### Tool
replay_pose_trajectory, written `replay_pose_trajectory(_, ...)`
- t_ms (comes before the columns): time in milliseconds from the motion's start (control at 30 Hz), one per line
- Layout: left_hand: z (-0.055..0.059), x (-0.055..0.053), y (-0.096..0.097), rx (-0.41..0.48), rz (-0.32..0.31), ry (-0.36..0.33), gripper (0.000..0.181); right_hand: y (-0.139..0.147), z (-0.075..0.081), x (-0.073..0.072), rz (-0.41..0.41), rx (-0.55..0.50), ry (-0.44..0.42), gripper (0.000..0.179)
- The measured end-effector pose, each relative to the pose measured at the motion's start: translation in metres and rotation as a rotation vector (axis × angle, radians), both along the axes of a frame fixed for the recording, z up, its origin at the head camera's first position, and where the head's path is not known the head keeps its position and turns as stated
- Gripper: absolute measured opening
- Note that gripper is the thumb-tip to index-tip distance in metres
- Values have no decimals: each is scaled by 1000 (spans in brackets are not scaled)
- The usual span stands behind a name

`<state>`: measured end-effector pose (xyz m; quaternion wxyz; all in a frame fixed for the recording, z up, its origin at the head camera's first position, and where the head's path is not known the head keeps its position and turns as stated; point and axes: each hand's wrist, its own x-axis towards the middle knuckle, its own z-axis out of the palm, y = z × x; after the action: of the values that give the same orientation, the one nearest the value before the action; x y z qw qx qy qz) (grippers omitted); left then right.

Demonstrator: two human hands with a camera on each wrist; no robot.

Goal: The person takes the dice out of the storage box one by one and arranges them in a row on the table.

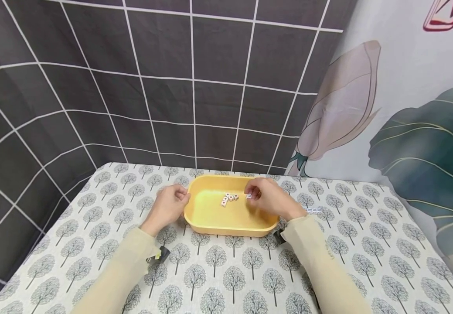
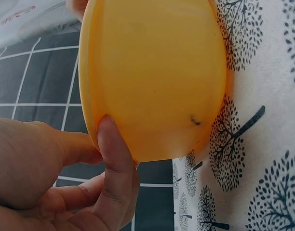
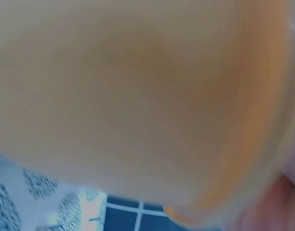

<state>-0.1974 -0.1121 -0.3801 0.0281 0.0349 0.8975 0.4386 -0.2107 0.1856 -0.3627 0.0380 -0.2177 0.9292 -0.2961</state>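
Observation:
My left hand [image 1: 170, 205] pinches the left end of a yellow plastic basin [image 1: 206, 220]; in the left wrist view its fingers [image 2: 116, 159] lie against the outer wall just under the rim. Inside the basin, several small white blocks with dark dots [image 1: 224, 202] lie in a loose cluster near the middle. Over the basin's right part, my right hand [image 1: 270, 196] pinches a small white piece with bluish markings [image 1: 249, 196] between thumb and fingers. The right wrist view is mostly filled by the blurred basin wall [image 3: 138, 96], with the hand partly showing at lower right.
A short row of small white pieces with bluish markings [image 1: 314, 210] lies on the table just right of my right wrist. The tablecloth [image 1: 214, 279] carries a tree print. Behind the table hangs a dark gridded curtain [image 1: 163, 100], with a flowered one at right.

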Motion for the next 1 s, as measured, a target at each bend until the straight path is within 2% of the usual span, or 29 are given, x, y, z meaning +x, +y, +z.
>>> replay_pose_trajectory(267, 0, 0, -1, -1, -2, -2, 20, 18, 13, 1, -29, -16, 24, 24)
replay_pose_trajectory(533, 0, 0, 0, -7, 0, 0, 20, 35, 25, 4, -96, 36, 2, 18)
replay_pose_trajectory(800, -3, -3, 2, 15, -14, -16, 20, 51, 33, 8, -85, 65, 25, 19)
replay_pose_trajectory(1000, -3, -1, 1, 23, -8, -24, 20, 61, 38, 11, -82, 57, -1, 16)
